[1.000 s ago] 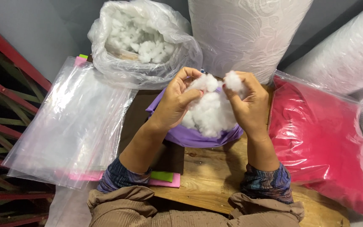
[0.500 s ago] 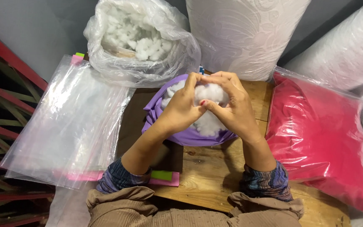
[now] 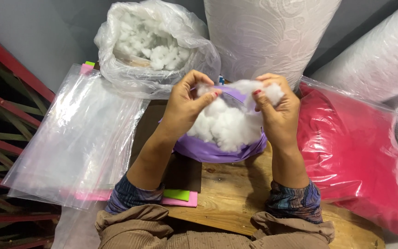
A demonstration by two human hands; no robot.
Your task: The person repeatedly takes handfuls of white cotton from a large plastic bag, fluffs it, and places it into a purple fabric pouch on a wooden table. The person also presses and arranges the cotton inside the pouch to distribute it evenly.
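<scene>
Item: white stuffing (image 3: 226, 122) in a purple cover (image 3: 217, 150), worked at a wooden table (image 3: 236, 193).

Largest first: a white roll (image 3: 263, 32) stands behind, top cut off; a red pack (image 3: 355, 152) lies to my right, clear bags (image 3: 74, 143) to my left, likely within reach. An open sack (image 3: 155, 44) holds more fluff; its depth is hidden. The cover sits before me, mouth up, contents mounded. My left hand (image 3: 185, 108) and right hand (image 3: 277, 110) each pinch a tuft, drawing it apart between them. Coloured sheets (image 3: 176, 196) show only as edges under my arm.
</scene>
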